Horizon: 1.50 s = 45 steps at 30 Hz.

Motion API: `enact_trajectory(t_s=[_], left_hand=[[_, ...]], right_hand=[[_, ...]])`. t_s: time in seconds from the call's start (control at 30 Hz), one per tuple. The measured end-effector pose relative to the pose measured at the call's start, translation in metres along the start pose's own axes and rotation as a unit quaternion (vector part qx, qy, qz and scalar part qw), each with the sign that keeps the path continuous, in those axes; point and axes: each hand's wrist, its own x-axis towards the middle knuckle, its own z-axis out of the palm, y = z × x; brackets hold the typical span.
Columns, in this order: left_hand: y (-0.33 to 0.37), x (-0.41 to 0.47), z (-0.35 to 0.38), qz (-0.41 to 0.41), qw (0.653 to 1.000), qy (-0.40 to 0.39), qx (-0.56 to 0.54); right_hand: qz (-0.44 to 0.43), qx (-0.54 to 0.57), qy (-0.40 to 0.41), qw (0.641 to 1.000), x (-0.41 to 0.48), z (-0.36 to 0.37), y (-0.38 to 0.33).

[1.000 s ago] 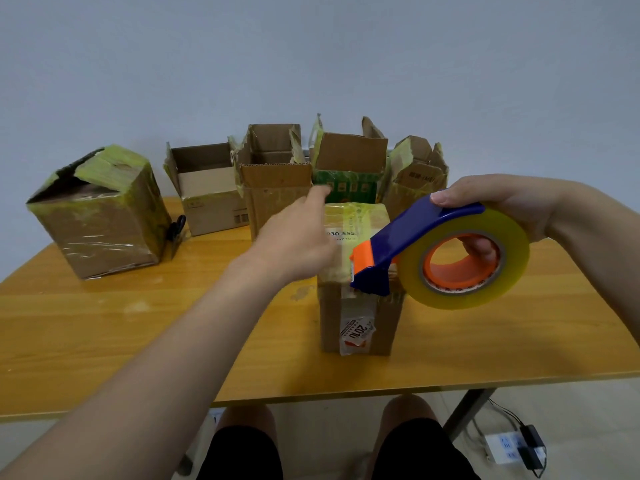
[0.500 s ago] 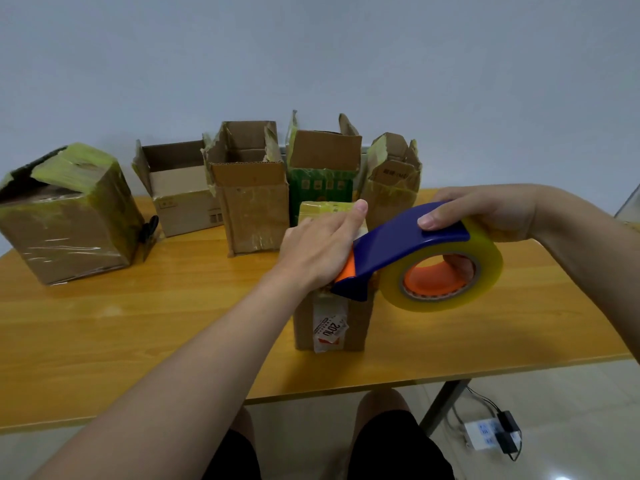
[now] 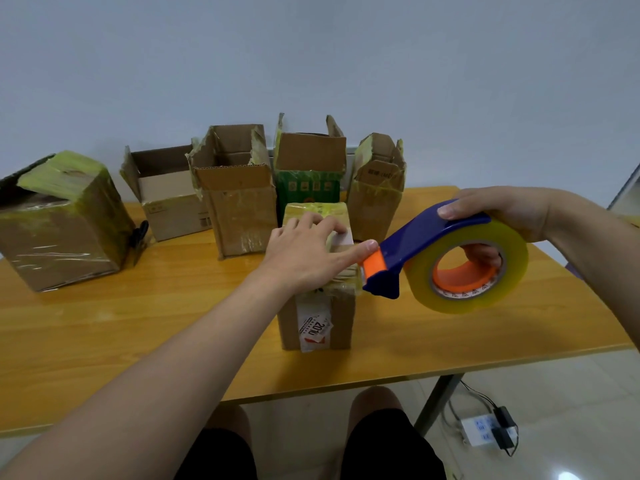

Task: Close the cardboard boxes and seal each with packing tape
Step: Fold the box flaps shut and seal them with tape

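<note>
**Left hand flat on the small box, right hand holding the tape dispenser at its edge**

The small box [image 3: 317, 323] stands upright near the front middle of the table [image 3: 104, 334], its top flaps shut and covered in yellowish tape, with a white label with red print on its near side. The left hand [image 3: 304, 258] lies palm down on top of it, fingers straight and spread, pressing on the lid. Its thumb reaches to the right and touches the orange end of the tape dispenser [image 3: 426, 237].

The right hand [image 3: 498, 216] grips that blue dispenser: its fingers are curled through the orange core, and one fingertip lies along the top of the blue guard. The roll of tape [image 3: 464, 268] is held in the air just to the right of the small box, above the table. The dispenser's orange tip sits at the box's top right edge.

Along the back of the table stand four open boxes in a row: a low wide box [image 3: 166, 195], a taller brown box [image 3: 239, 202], a green-printed box [image 3: 308, 174] and a narrow box [image 3: 377, 188], all with flaps up. Well to the left sits a large box [image 3: 62, 230] wrapped in tape, tilted. Under the table's right side, a power strip [image 3: 481, 427] lies on the floor.
</note>
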Motion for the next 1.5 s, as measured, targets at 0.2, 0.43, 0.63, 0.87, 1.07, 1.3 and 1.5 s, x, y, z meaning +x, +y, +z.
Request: enact_trajectory(t_s=[0.2, 0.43, 0.63, 0.87, 1.07, 1.3, 1.5], left_hand=[[-0.004, 0.002, 0.001, 0.003, 1.0, -0.025, 0.015], [-0.005, -0.002, -0.006, 0.035, 0.995, -0.094, 0.027], [-0.005, -0.001, -0.006, 0.044, 0.991, -0.113, 0.06], [-0.005, -0.002, -0.008, 0.039, 0.986, -0.129, 0.096], [-0.003, -0.005, -0.005, 0.038, 0.988, -0.114, 0.095], [-0.012, -0.006, 0.0, 0.022, 0.995, 0.027, -0.095], [-0.027, -0.012, -0.014, 0.017, 0.977, 0.023, -0.213]], right_hand=[[0.006, -0.002, 0.008, 1.0, 0.003, 0.001, -0.004], [0.054, -0.093, 0.016, 0.994, 0.001, 0.009, -0.039], [0.111, -0.136, 0.046, 0.983, 0.0, 0.02, -0.068], [0.16, -0.198, -0.001, 0.967, 0.002, 0.016, -0.076], [0.157, -0.215, 0.024, 0.964, 0.0, 0.005, -0.072], [0.078, -0.267, 0.197, 0.94, -0.002, 0.012, -0.078], [-0.053, -0.052, 0.381, 0.922, 0.026, 0.026, -0.056]])
